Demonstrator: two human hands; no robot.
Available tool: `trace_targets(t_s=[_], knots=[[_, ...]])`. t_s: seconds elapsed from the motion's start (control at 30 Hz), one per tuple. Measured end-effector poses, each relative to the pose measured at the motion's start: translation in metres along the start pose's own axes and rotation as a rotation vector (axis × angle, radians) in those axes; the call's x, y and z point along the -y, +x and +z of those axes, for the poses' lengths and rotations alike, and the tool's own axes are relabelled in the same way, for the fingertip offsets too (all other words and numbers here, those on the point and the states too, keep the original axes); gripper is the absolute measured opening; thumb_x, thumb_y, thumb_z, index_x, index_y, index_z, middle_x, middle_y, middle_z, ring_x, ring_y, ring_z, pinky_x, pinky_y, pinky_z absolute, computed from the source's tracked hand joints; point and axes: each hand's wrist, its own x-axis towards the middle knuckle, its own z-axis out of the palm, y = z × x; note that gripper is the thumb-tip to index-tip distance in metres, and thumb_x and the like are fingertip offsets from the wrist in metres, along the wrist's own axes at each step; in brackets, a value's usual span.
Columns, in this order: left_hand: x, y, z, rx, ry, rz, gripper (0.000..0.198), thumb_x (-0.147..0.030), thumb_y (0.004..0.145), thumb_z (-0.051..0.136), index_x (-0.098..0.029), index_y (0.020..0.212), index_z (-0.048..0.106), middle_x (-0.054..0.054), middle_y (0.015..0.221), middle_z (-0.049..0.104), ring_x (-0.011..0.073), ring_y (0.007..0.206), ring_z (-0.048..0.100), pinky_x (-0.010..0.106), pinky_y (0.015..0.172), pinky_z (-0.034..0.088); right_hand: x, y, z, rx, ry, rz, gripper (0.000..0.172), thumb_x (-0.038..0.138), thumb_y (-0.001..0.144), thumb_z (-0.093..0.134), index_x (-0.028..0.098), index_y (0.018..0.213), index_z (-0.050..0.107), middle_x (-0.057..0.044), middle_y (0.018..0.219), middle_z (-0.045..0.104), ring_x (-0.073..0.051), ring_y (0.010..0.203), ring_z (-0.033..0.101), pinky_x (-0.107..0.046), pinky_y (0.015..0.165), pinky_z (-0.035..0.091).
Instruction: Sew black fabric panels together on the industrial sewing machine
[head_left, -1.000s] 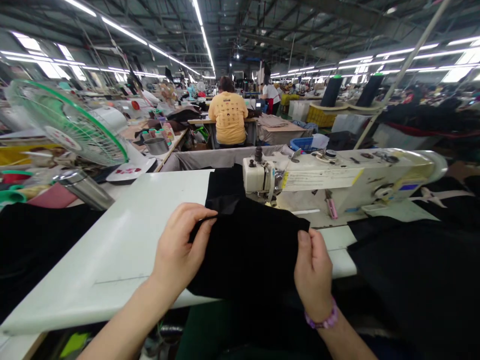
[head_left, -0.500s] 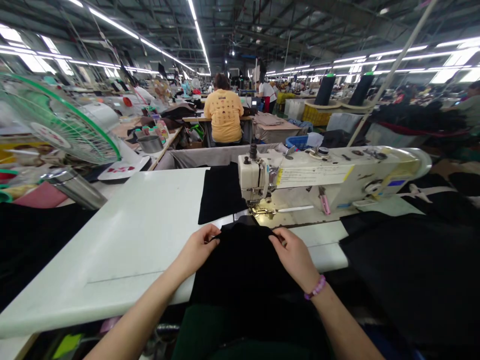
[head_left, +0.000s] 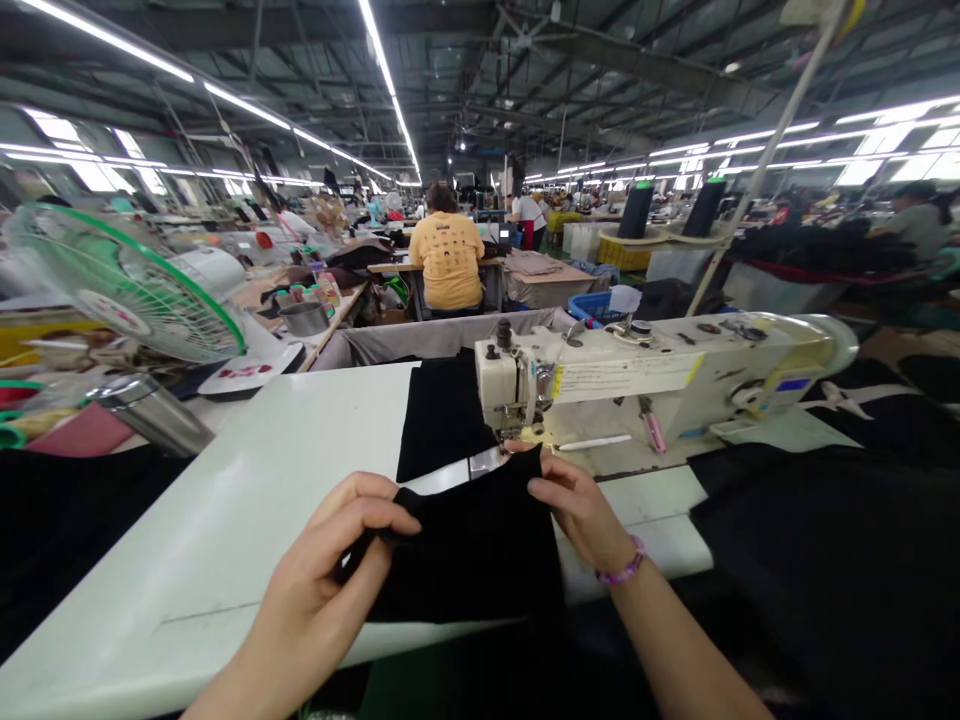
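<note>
A piece of black fabric point(head_left: 472, 550) is stretched between my two hands over the front of the sewing table point(head_left: 300, 450). My left hand point(head_left: 330, 560) pinches its left corner between thumb and fingers. At the upper right corner my right hand point(head_left: 574, 500) grips the cloth, its fingertips partly behind it. Just beyond stands the white sewing machine point(head_left: 630, 375), its needle area close to my right fingers. Another black fabric piece point(head_left: 442, 415) lies flat left of the machine head.
A green-rimmed fan point(head_left: 135, 280) and a steel flask point(head_left: 154, 410) stand at the left. Pink-handled snips point(head_left: 652, 428) rest against the machine. More black cloth point(head_left: 825, 560) covers the right side. A person in a yellow shirt point(head_left: 447, 255) sits ahead, back turned.
My left hand has come nearer and lower with its corner, and my right hand has lifted its corner slightly toward the needle area. The cloth's top edge now slants up to the right.
</note>
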Motion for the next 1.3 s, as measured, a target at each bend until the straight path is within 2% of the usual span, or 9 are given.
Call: trace_targets(t_s=[0.13,0.23,0.4,0.53,0.7,0.8,0.93,1.1,1.3], knots=[[0.004,0.003,0.005,-0.077,-0.204,-0.294,0.009,-0.027,0.085,0.066,-0.025,0.084,0.074,0.003,0.094,0.065,0.0185,0.085,0.062,0.023,0.071,0.050,0.009,-0.005,0.005,-0.242,-0.027,-0.128,0.023,0.042,0.075,0.078,0.020,0.082,0.073,-0.006,0.100,0.070,-0.024,0.098,0.064,-0.037,0.093,0.049],[0.010,0.004,0.015,-0.105,-0.472,-0.515,0.020,-0.039,0.087,0.067,-0.023,0.092,0.077,0.006,0.102,0.069,0.0217,0.092,0.063,0.029,0.085,0.051,0.020,-0.016,0.001,-0.384,-0.164,-0.182,0.024,0.042,0.075,0.078,0.021,0.086,0.074,-0.007,0.104,0.071,-0.024,0.099,0.065,-0.037,0.093,0.050],[0.010,0.008,0.029,-0.121,-0.683,-0.560,0.030,-0.045,0.090,0.063,-0.022,0.101,0.079,0.008,0.111,0.071,0.0257,0.106,0.061,0.036,0.100,0.045,0.039,-0.037,-0.015,-0.648,-0.425,-0.187,0.036,0.055,0.069,0.076,0.020,0.080,0.076,-0.009,0.101,0.074,-0.029,0.096,0.068,-0.040,0.088,0.052],[0.001,0.014,0.034,-0.264,-0.771,-0.558,0.024,-0.040,0.079,0.076,-0.020,0.091,0.081,0.009,0.112,0.071,0.0266,0.108,0.061,0.034,0.097,0.046,0.044,-0.046,-0.021,-0.668,-0.422,-0.126,0.043,0.060,0.069,0.075,0.020,0.088,0.076,-0.009,0.108,0.074,-0.031,0.102,0.067,-0.042,0.097,0.047],[-0.008,0.019,0.039,-0.399,-0.892,-0.653,0.025,-0.034,0.061,0.088,-0.018,0.079,0.080,0.008,0.108,0.072,0.0265,0.107,0.063,0.030,0.089,0.048,0.043,-0.042,-0.016,-0.728,-0.055,0.034,0.052,0.055,0.052,0.088,0.019,0.088,0.075,-0.006,0.106,0.075,-0.028,0.110,0.064,-0.035,0.101,0.047],[-0.008,0.019,0.040,-0.414,-0.895,-0.679,0.028,-0.037,0.062,0.087,-0.018,0.082,0.080,0.008,0.100,0.075,0.0232,0.100,0.064,0.028,0.087,0.048,0.045,-0.038,-0.014,-0.763,0.114,0.098,0.057,0.047,0.041,0.093,0.020,0.087,0.075,-0.003,0.102,0.076,-0.026,0.115,0.062,-0.026,0.091,0.053],[-0.007,0.019,0.040,-0.462,-0.878,-0.692,0.030,-0.039,0.061,0.088,-0.018,0.081,0.079,0.005,0.086,0.076,0.0164,0.082,0.065,0.024,0.079,0.049,0.048,-0.037,-0.014,-0.752,0.191,0.116,0.056,0.040,0.041,0.094,0.019,0.089,0.075,-0.003,0.105,0.076,-0.024,0.119,0.061,-0.019,0.081,0.056],[-0.011,0.021,0.039,-0.518,-0.803,-0.634,0.023,-0.034,0.063,0.086,-0.018,0.075,0.076,0.002,0.075,0.074,0.0130,0.072,0.063,0.022,0.070,0.049,0.048,-0.039,-0.014,-0.763,0.194,0.122,0.054,0.045,0.047,0.092,0.016,0.090,0.076,-0.006,0.105,0.076,-0.027,0.114,0.065,-0.025,0.083,0.060],[-0.013,0.020,0.039,-0.543,-0.702,-0.550,0.017,-0.029,0.066,0.082,-0.017,0.070,0.071,0.001,0.075,0.071,0.0128,0.071,0.062,0.022,0.069,0.049,0.046,-0.040,-0.015,-0.745,0.147,0.069,0.050,0.042,0.047,0.093,0.017,0.088,0.077,-0.007,0.102,0.077,-0.027,0.108,0.068,-0.031,0.092,0.058]])
